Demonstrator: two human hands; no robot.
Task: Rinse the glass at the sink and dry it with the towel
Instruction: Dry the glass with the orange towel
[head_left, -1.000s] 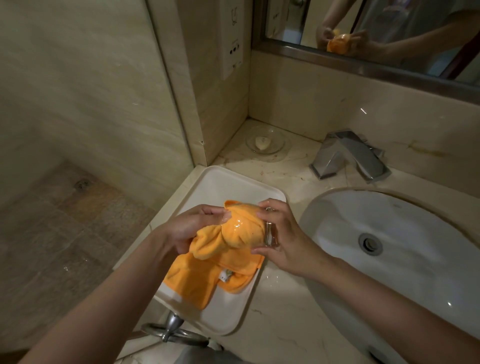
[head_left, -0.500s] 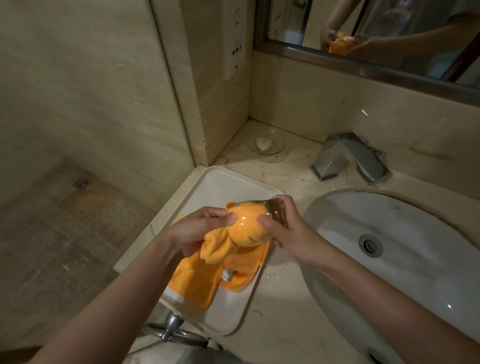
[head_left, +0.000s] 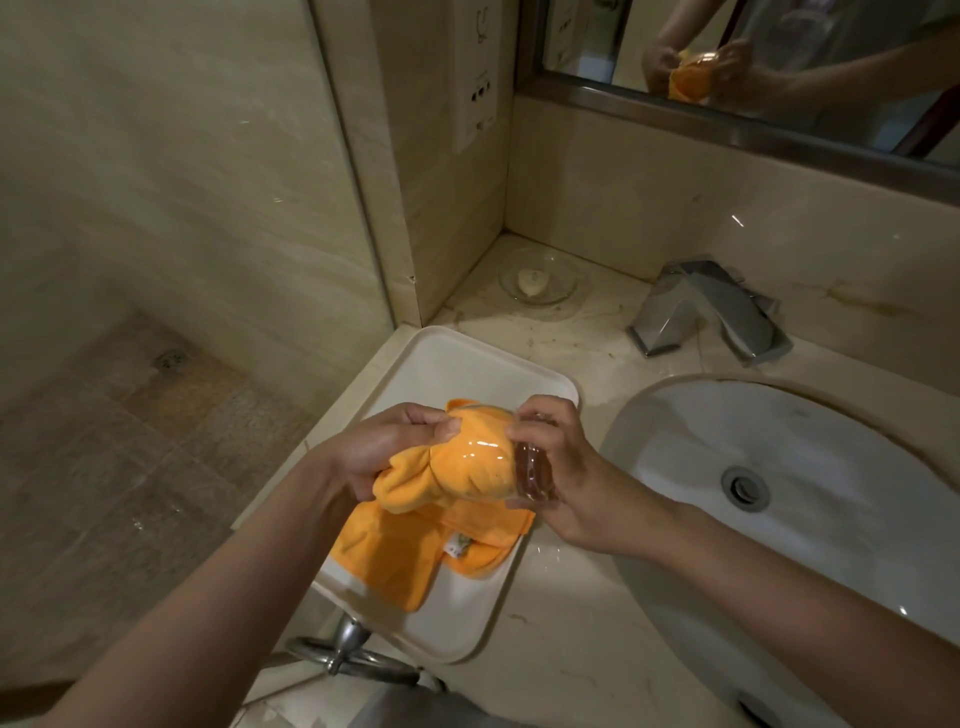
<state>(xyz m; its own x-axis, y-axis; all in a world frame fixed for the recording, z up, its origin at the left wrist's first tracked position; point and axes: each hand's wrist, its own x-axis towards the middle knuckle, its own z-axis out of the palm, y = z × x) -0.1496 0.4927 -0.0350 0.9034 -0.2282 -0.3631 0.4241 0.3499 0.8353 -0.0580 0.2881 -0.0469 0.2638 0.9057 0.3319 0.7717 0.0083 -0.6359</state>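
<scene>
- Since the earlier frame, the drinking glass (head_left: 498, 457) had tipped, its thick base (head_left: 535, 475) swinging lower and toward the right hand (head_left: 566, 467).
- It lay on its side, long axis left to right, mouth toward the left hand (head_left: 379, 447), held above the white tray (head_left: 467, 364).
- Right fingers curled round its base end.
- Left fingers clenched the orange towel (head_left: 415, 540), stuffed into the glass.

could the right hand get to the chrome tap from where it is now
Probably yes: nothing stands between the right hand and the angular chrome tap, only bare counter. But that hand grips the clear drinking glass, stuffed with orange towel, so it isn't free.
</scene>
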